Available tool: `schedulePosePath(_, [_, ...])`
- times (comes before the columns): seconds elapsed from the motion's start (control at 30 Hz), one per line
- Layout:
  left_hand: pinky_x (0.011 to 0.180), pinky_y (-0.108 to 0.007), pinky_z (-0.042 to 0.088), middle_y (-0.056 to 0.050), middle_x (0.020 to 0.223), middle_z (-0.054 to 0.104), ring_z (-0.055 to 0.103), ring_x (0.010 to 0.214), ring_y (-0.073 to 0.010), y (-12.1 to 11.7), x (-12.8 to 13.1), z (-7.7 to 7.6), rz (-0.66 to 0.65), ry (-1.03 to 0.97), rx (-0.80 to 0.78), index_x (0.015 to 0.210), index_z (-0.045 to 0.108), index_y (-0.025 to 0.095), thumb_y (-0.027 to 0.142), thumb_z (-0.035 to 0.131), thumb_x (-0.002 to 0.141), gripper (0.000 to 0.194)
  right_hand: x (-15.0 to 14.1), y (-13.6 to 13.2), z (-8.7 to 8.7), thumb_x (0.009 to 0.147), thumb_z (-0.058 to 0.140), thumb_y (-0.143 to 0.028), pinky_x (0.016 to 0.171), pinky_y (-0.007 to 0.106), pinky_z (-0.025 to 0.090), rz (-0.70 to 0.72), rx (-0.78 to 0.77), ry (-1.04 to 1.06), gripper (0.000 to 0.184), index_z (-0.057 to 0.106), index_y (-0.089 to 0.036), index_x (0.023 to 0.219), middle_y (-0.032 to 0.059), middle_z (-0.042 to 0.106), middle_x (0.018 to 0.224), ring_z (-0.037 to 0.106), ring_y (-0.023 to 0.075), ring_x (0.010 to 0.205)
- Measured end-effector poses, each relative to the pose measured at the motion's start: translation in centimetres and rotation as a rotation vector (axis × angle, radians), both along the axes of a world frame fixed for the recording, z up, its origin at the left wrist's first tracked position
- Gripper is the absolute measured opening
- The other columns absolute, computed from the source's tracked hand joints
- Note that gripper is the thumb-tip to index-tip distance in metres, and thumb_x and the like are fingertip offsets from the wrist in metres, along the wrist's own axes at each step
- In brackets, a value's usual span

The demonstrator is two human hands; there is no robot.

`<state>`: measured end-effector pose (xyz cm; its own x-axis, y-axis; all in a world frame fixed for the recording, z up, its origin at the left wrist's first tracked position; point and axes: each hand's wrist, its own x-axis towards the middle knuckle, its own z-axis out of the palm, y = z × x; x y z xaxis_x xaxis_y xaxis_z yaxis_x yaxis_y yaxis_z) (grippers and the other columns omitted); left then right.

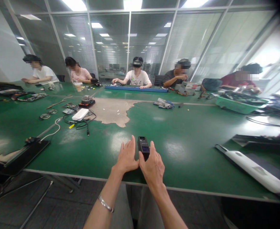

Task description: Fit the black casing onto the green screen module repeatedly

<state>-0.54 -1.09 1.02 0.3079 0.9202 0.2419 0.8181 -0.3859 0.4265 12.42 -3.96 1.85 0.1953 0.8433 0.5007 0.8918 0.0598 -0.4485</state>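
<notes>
A small black device with a bluish screen (143,147) is held upright just above the green table (190,149), near its front edge. My right hand (153,167) wraps its fingers and thumb around the device's lower end. My left hand (127,156) lies right beside it with the fingers stretched out and together, its thumb touching my right hand. A silver bracelet (105,204) sits on my left wrist.
A long white device (254,170) lies at the right. A black flat unit (26,152) with a white cable sits at the left. A white box with black cables (80,115) lies beyond it. Several people sit working along the far side.
</notes>
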Motion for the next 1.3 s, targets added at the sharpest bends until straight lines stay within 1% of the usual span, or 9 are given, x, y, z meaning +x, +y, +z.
schedulePosePath(0.27, [0.119,-0.053,0.012,-0.018,0.157,0.027,0.024,0.145,-0.0304,0.5,0.0,-0.7,-0.009,0.004,0.028,0.153,-0.012,0.010,0.048,0.049,0.086,0.097,0.7,0.2,-1.2,0.089,0.052,-0.039,0.083,0.038,0.049,0.000,0.000,0.021,0.068,0.032,-0.011,0.148,0.0146,0.067,0.119,0.063,0.0282,0.102])
schedulePosePath(0.4, [0.119,-0.053,0.012,-0.018,0.158,0.025,0.023,0.145,-0.0311,0.5,0.1,-0.7,-0.017,0.020,0.038,0.153,-0.011,0.010,0.055,0.047,0.088,0.098,1.3,0.4,-1.6,0.089,0.052,-0.040,0.085,0.040,0.050,-0.008,0.017,0.023,0.067,0.035,-0.010,0.147,0.0167,0.065,0.123,0.061,0.0291,0.105])
schedulePosePath(0.53, [0.119,-0.053,0.011,-0.017,0.159,0.024,0.022,0.145,-0.0310,0.5,0.2,-0.7,-0.007,0.057,0.024,0.154,-0.009,0.010,0.054,0.048,0.086,0.099,1.5,0.4,-1.7,0.091,0.050,-0.042,0.086,0.040,0.050,0.018,0.017,0.026,0.066,0.037,-0.008,0.146,0.0185,0.064,0.125,0.061,0.0294,0.105])
schedulePosePath(0.67, [0.120,-0.051,0.011,-0.018,0.159,0.023,0.020,0.146,-0.0301,0.6,0.4,-0.7,0.009,0.112,0.004,0.154,-0.005,0.006,0.047,0.048,0.084,0.097,1.3,0.4,-1.5,0.090,0.052,-0.049,0.088,0.041,0.049,0.014,0.033,0.052,0.074,0.033,-0.007,0.147,0.0190,0.062,0.126,0.059,0.0307,0.109])
schedulePosePath(0.73, [0.120,-0.050,0.011,-0.018,0.159,0.024,0.020,0.146,-0.0301,0.6,0.4,-0.6,0.010,0.147,-0.008,0.154,0.003,0.005,0.045,0.047,0.084,0.092,1.2,0.4,-1.4,0.089,0.054,-0.051,0.090,0.042,0.048,0.015,0.062,0.066,0.077,0.033,-0.007,0.148,0.0191,0.060,0.128,0.056,0.0315,0.112])
schedulePosePath(0.87, [0.120,-0.051,0.010,-0.016,0.159,0.025,0.019,0.147,-0.0308,0.7,0.5,-0.4,0.010,0.218,-0.030,0.152,0.020,0.007,0.045,0.044,0.086,0.081,0.9,0.6,-1.3,0.090,0.051,-0.045,0.086,0.041,0.049,0.017,0.054,0.059,0.069,0.036,-0.008,0.146,0.0177,0.065,0.120,0.058,0.0304,0.105])
schedulePosePath(1.0, [0.120,-0.052,0.010,-0.014,0.159,0.027,0.020,0.146,-0.0312,0.8,0.5,-0.1,0.001,0.264,-0.027,0.150,0.030,0.011,0.043,0.044,0.087,0.072,0.6,0.4,-1.1,0.090,0.053,-0.042,0.085,0.039,0.048,0.026,0.043,0.039,0.066,0.038,-0.010,0.145,0.0164,0.066,0.119,0.059,0.0292,0.104])
schedulePosePath(1.17, [0.119,-0.054,0.011,-0.013,0.159,0.027,0.020,0.146,-0.0320,0.7,0.5,0.0,-0.009,0.279,-0.030,0.150,0.031,0.014,0.045,0.047,0.086,0.072,0.5,0.4,-0.4,0.090,0.054,-0.044,0.084,0.038,0.049,0.008,0.059,0.036,0.064,0.042,-0.010,0.143,0.0152,0.068,0.115,0.061,0.0279,0.101])
schedulePosePath(1.3, [0.119,-0.055,0.012,-0.013,0.157,0.030,0.021,0.146,-0.0326,0.7,0.5,-0.1,-0.009,0.267,-0.018,0.148,0.034,0.017,0.054,0.047,0.088,0.072,0.4,1.1,0.9,0.090,0.054,-0.044,0.084,0.039,0.049,-0.002,0.111,0.053,0.064,0.044,-0.009,0.142,0.0163,0.068,0.116,0.061,0.0292,0.101])
